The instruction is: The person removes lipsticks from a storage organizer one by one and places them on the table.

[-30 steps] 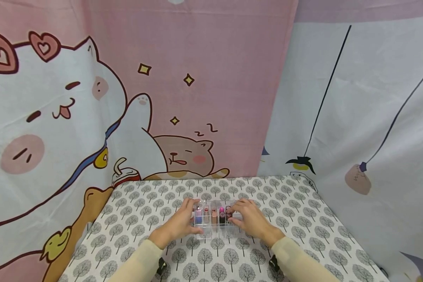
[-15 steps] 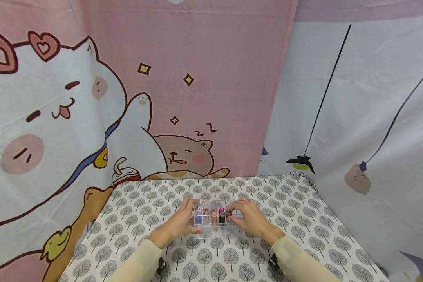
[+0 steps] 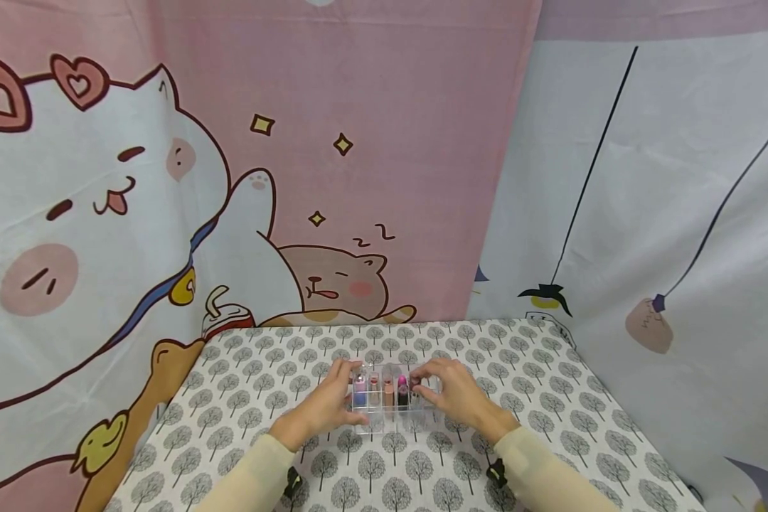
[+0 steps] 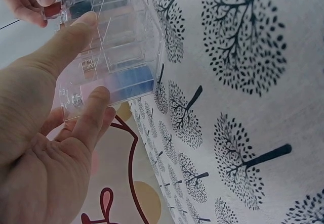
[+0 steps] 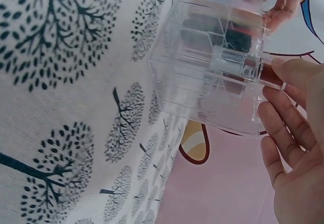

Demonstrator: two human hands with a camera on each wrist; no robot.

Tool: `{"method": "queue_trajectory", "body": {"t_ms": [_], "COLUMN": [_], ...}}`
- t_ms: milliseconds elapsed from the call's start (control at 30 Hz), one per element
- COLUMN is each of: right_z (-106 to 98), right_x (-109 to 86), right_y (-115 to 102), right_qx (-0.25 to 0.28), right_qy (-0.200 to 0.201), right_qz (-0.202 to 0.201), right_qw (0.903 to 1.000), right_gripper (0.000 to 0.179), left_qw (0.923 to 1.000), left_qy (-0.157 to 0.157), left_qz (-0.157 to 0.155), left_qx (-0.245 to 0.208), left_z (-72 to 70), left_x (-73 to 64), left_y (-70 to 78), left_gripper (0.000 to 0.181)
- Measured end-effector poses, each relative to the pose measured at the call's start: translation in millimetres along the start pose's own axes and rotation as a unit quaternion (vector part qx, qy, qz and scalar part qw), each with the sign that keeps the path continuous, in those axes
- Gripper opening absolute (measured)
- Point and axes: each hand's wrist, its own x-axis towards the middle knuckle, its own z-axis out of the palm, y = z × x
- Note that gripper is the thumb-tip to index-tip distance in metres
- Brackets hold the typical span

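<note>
Pink lipstick [image 3: 402, 385] beside dark-red tube [image 5: 254, 69]

Left hand [image 3: 325, 407] grips the box [image 3: 390, 410] at left; right hand [image 3: 453, 390] pinches at its right; forearms [image 3: 249, 469] slant in from its near side.

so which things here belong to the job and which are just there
In the job:
clear organizer, left hand holding it
red-ended tube, right hand pinching it
other tubes in the slots

Just around:
tree-print tablecloth
cartoon backdrop
</note>
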Motion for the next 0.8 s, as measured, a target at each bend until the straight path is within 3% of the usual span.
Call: {"method": "queue_trajectory", "body": {"t_ms": [267, 633, 800], "right_z": [-8.1, -17.3, -22.6], "right_x": [2.0, 9.4, 10.6], "right_y": [-2.6, -0.5, -1.2], "right_qx": [0.025, 0.012, 0.012], "right_qy": [0.010, 0.078, 0.080], "right_qz": [-0.001, -0.067, -0.059], "right_qw": [0.9996, 0.9946, 0.9950], "right_gripper": [0.030, 0.025, 0.028], "left_qw": [0.9999, 1.0000, 1.0000], "left_qy": [-0.002, -0.004, -0.002], "left_qz": [-0.004, -0.002, -0.002], "left_qx": [-0.009, -0.006, -0.003], "left_z": [0.6, -0.5, -1.0], "left_x": [-0.7, -1.8, -2.2], "left_y": [-0.2, 0.4, 1.3], "left_gripper": [0.115, 0.116, 0.117]}}
